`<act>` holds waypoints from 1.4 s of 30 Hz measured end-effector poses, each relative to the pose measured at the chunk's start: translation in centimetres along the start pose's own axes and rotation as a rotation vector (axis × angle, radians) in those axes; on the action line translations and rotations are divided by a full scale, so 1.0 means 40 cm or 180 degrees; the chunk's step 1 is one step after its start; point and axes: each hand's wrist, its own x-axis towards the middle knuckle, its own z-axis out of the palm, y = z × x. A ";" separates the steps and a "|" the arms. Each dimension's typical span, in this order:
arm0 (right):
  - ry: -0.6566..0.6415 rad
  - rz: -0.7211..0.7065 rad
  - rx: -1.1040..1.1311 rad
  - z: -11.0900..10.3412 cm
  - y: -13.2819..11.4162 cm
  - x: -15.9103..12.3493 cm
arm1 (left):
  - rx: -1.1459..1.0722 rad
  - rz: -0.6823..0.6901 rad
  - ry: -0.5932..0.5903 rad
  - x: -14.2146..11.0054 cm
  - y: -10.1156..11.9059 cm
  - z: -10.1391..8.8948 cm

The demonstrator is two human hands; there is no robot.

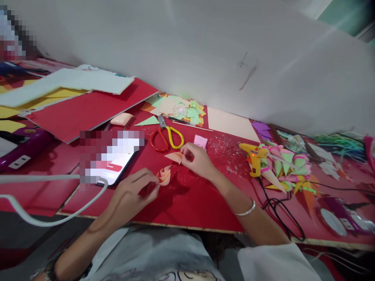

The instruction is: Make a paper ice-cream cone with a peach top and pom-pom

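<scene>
My left hand (131,195) pinches a small peach paper flower piece (165,176) made of curled petals, just above the red table (190,203). My right hand (197,157) is closed on a single peach paper petal (175,157), held a little further back and to the right of the flower piece. A pair of scissors (166,136) with one red and one yellow handle lies just behind both hands. A pink paper square (200,141) sits beside my right hand.
A phone (117,167) on a white cable lies left of my hands. A yellow glue gun (254,158) and a heap of coloured paper cones (285,168) lie to the right. Paper scraps (178,109) pile by the wall. Red boards (88,109) and white sheets lie at the left.
</scene>
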 end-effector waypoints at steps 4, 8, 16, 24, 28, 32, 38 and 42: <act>0.0063 0.0179 0.0025 -0.021 0.012 -0.051 | 0.0021 -0.0176 -0.0015 0.003 0.000 0.015; -0.0019 0.0161 -0.0012 -0.026 0.021 -0.082 | 0.0215 -0.0334 -0.0148 0.002 -0.007 0.024; -0.0171 -0.0069 -0.0231 -0.019 -0.050 -0.087 | 0.0297 -0.0496 0.0061 0.001 -0.009 0.021; -0.0667 0.0010 -0.0869 -0.016 -0.065 -0.086 | 0.0219 -0.0485 0.0064 0.002 -0.010 0.021; -0.0796 0.0050 -0.0989 -0.020 -0.054 -0.084 | 0.0161 -0.0536 0.0025 -0.001 -0.011 0.021; -0.0924 0.0102 -0.1134 -0.018 -0.058 -0.086 | 0.0146 -0.0613 -0.0034 -0.003 -0.009 0.022; -0.0894 0.0298 -0.1490 -0.025 -0.071 -0.091 | 0.0040 -0.0598 -0.0158 0.003 0.000 0.028; -0.0807 0.0411 -0.1735 -0.039 -0.065 -0.104 | 0.0063 -0.0390 -0.0136 0.012 0.008 0.030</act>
